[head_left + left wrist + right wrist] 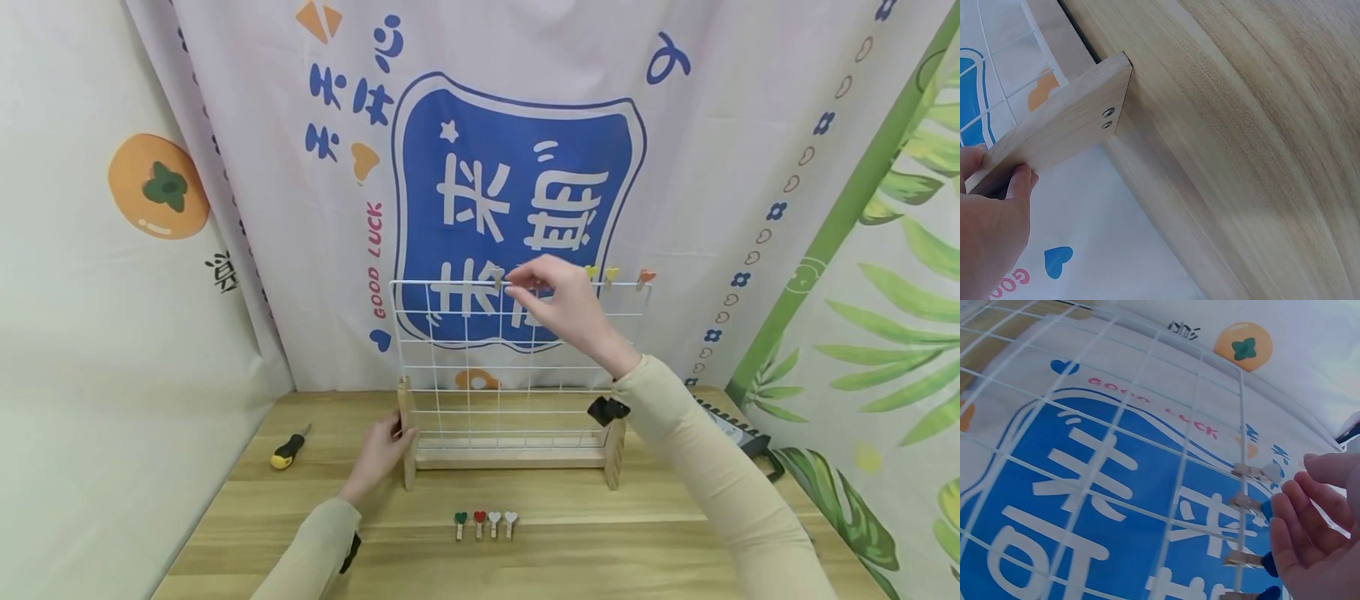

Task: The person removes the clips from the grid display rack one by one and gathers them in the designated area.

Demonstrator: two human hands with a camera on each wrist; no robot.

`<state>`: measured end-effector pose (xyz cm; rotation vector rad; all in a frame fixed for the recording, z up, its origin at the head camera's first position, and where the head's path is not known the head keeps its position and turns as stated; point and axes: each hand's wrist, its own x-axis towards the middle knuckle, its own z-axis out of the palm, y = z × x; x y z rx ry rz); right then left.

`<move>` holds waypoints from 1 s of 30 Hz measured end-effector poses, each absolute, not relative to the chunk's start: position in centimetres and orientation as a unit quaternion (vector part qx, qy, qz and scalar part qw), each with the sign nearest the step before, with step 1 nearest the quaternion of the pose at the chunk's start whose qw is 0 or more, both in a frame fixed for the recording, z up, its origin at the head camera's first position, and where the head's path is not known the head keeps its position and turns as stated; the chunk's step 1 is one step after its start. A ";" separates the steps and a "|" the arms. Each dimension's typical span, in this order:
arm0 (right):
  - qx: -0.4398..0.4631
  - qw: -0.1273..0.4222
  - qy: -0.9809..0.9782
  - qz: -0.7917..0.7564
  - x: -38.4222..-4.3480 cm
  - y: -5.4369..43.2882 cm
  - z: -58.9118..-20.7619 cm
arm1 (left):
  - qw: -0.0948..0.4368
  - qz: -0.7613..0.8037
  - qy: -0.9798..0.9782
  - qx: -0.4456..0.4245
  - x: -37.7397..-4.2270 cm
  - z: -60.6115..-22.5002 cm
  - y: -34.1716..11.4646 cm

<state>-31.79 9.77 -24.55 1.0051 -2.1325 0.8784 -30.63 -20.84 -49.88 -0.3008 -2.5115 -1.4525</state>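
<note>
A white wire grid [442, 367] stands upright in a wooden base [510, 459]. My left hand [378, 450] grips the wooden side post [408, 446] at the grid's left; in the left wrist view, thumb and fingers hold opposite faces of this post [1054, 125]. By the grid's top wire, my right hand [558, 302] has its fingers apart, just beside a white heart clothespin [1270, 470] clipped there. Light blue [1265, 509] and dark blue heart clothespins [1270, 564] sit below it in the right wrist view. Yellow [612, 274] and orange heart clothespins [646, 277] are clipped farther right.
Green [461, 521], red [480, 520] and white heart clothespins [511, 520] lie in a row on the wooden table [570, 550]. A yellow-black screwdriver [290, 450] lies at the left. Some dark-handled item [738, 433] is partly hidden behind my right arm. A printed curtain [300, 250] hangs behind.
</note>
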 end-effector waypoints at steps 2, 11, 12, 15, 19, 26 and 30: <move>0.386 0.323 -0.799 0.330 -32.0 9.6 -23.7 | 0.113 -0.496 -0.855 -0.103 -30.6 -49.9 -20.8; 0.385 0.292 -0.826 0.290 -33.6 8.7 -21.8 | 0.108 -0.502 -0.852 -0.103 -30.6 -49.8 -20.9; 0.384 0.282 -0.832 0.285 -33.7 8.7 -21.8 | 0.108 -0.501 -0.853 -0.102 -30.6 -49.8 -20.9; 0.384 0.263 -0.841 0.275 -34.0 8.5 -21.7 | 0.106 -0.501 -0.853 -0.098 -30.6 -49.9 -20.9; 0.386 0.257 -0.844 0.271 -34.1 8.4 -21.7 | 0.106 -0.503 -0.852 -0.098 -30.6 -49.9 -20.9; 0.380 0.259 -0.846 0.271 -34.0 8.3 -21.7 | 0.105 -0.502 -0.853 -0.098 -30.5 -49.9 -20.9; 0.373 0.270 -0.848 0.265 -34.0 8.1 -21.6 | 0.106 -0.503 -0.852 -0.095 -30.5 -49.9 -20.9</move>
